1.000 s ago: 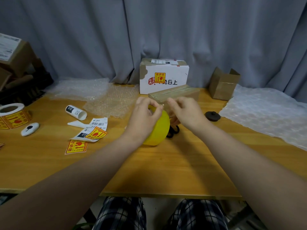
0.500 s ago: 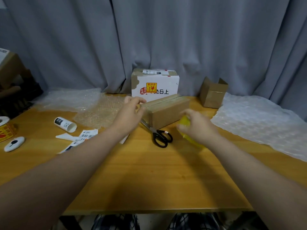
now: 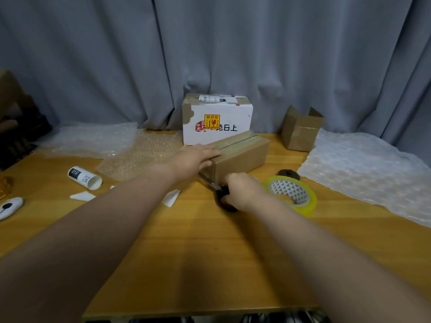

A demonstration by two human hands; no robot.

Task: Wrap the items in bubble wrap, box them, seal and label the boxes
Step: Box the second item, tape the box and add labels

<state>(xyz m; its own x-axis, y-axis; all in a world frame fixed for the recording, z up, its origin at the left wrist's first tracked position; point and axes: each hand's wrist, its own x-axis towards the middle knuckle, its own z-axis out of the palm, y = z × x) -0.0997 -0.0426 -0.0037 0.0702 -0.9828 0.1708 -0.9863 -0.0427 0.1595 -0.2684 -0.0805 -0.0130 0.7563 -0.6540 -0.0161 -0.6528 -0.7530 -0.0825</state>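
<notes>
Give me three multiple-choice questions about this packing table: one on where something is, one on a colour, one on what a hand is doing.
1. Where is the tape roll?
A. on the bubble wrap
B. on the table, right of the right hand
C. inside the small open box

2. What colour is the sticker on the front of the white box?
A. blue
B. yellow
C. green

3. What is the left hand doing?
A. lying flat on the brown box
B. pinching a label
C. hanging off the table

Answers:
1. B, the roll lies flat on the wood beside that hand.
2. B, it is yellow with red marks.
3. A, its fingers lie straight on the box top, while the right hand grips the scissors.
</notes>
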